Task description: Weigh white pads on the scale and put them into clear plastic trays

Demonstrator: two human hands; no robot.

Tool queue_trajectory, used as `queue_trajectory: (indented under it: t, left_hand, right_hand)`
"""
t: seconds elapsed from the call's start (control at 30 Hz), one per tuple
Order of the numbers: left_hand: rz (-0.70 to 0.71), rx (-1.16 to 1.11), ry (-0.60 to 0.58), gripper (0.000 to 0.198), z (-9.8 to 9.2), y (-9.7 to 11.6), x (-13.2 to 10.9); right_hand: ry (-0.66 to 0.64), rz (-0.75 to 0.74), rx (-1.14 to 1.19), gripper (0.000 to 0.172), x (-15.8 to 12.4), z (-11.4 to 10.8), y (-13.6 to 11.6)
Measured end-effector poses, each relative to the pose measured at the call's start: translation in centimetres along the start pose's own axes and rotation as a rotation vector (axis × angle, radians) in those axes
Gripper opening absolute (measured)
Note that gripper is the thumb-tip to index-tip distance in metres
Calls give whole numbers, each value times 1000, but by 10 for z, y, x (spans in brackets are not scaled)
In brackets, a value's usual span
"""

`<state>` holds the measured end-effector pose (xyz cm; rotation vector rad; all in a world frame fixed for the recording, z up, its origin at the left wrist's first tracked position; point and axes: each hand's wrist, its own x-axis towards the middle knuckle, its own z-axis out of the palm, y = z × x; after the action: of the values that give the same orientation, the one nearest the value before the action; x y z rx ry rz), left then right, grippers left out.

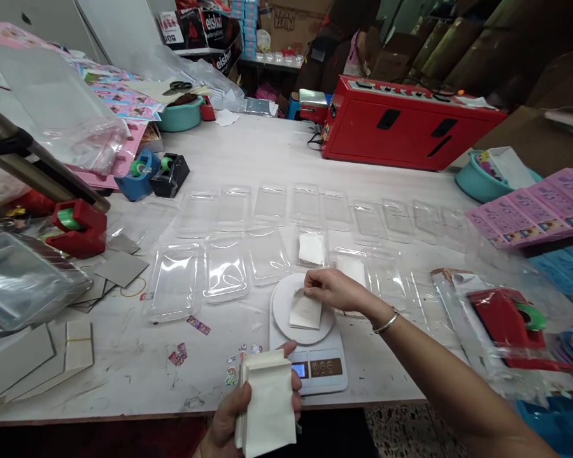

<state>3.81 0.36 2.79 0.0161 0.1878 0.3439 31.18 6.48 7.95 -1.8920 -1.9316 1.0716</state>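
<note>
A thick stack of cream paper sheets (271, 407) rests in my left hand (232, 407), with the thumb over it and fingers wrapped round its far side. My right hand (332, 289) pinches the upper edge of a small pile of the same paper (306, 313), which lies on the round plate of a white kitchen scale (325, 367). The scale's small display is lit blue; its figures are too small to read. Behind the scale, one clear plastic tray holds white paper (311, 248). Another paper pile (352, 270) sits in the tray beside it, partly behind my right wrist.
Clear plastic trays (225, 267) lie in two rows across the table. Tape dispensers (79, 226) and grey card pieces (121, 268) are at the left. A red machine (410, 124) stands at the back. Pink boxes (530, 210) and another red tape dispenser (503, 321) are at the right.
</note>
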Motion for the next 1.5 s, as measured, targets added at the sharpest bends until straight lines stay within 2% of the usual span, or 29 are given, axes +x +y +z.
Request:
queue_trajectory:
  t: [0.1,0.23,0.4,0.47,0.53,0.6,0.7,0.8,0.9,0.97,1.07,1.2,1.5]
  left_hand:
    - [14,38,-9,89,10,3,24]
    - [39,58,53,89,11,4,49]
    - [35,85,80,85,5,3,56]
    - [42,96,102,84,7,4,54]
    - [52,117,87,85,14,7,46]
    - [90,152,40,89,25,13,31]
    - [259,209,-30,94,40,28,-3]
    - [404,245,24,102,43,42,-39]
    - [488,192,125,120,34,47,-64]
    - [513,128,147,127,26,46,-74]
    - [513,78,108,122,17,40,-83]
    - [486,59,67,117,14,34,-87]
    - [413,67,34,119,17,28,-80]
  right_hand:
    - [27,10,-139,12,5,2,-6]
    - [78,-2,-213,16,6,5,-13]
    - [136,-10,-228,6,8,7,-6]
    - [166,7,-128,15,4,2,-2]
    - [258,20,-6,16,-7,-6,0]
    - [403,1,68,13,-27,-14,1]
    - [604,-64,66,14,-69,-17,1]
    - [708,-85,39,15,-111,-7,4]
    - [737,-79,50,18,-141,15,11]
    - [744,-62,58,18,-154,30,15]
    - [764,-24,78,18,-168,47,19]
    - [797,9,84,19,-178,59,21]
    - [789,3,78,20,-173,61,17]
